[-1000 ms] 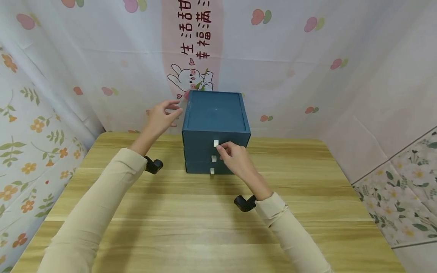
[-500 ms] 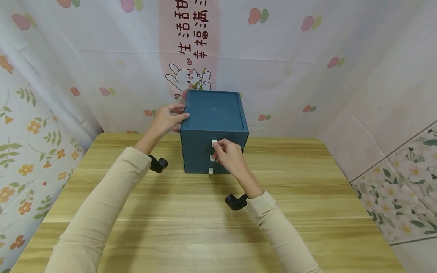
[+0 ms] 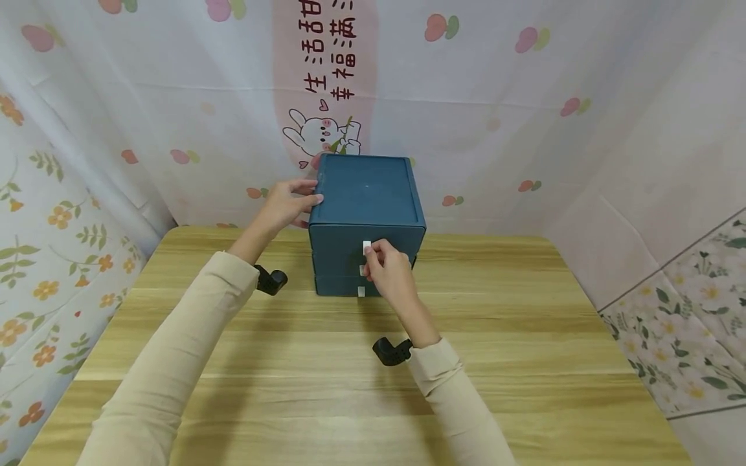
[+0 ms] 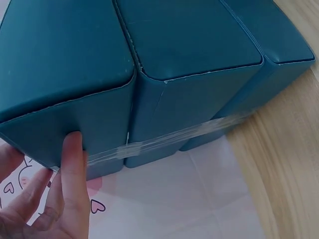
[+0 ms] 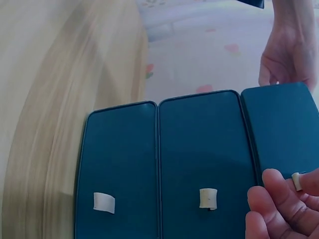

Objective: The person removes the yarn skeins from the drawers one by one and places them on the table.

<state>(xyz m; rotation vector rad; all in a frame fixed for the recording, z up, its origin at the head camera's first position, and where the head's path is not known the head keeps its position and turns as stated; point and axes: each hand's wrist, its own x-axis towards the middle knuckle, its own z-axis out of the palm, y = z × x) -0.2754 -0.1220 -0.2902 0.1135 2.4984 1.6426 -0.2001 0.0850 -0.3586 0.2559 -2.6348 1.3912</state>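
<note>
A blue three-drawer storage box (image 3: 370, 191) stands at the back of the wooden table. My right hand (image 3: 390, 268) pinches the white pull tab (image 3: 366, 246) of the top drawer between thumb and fingers. That drawer front (image 5: 281, 129) stands a little forward of the two others in the right wrist view. Two more white tabs, on the middle drawer (image 5: 208, 198) and the bottom drawer (image 5: 104, 202), hang free. My left hand (image 3: 285, 204) rests against the box's left side, thumb at the top edge. One straight finger (image 4: 74, 169) presses the side wall in the left wrist view.
Clear tape (image 4: 184, 134) runs along the side of the box. Behind it hangs a white printed curtain (image 3: 478, 116), with patterned cloth at both sides. Black wrist mounts (image 3: 392, 351) stick out from both cuffs above the wooden table (image 3: 326, 388).
My left hand has moved right onto the side of the box. The right hand has taken the top tab and drawn the top drawer slightly forward.
</note>
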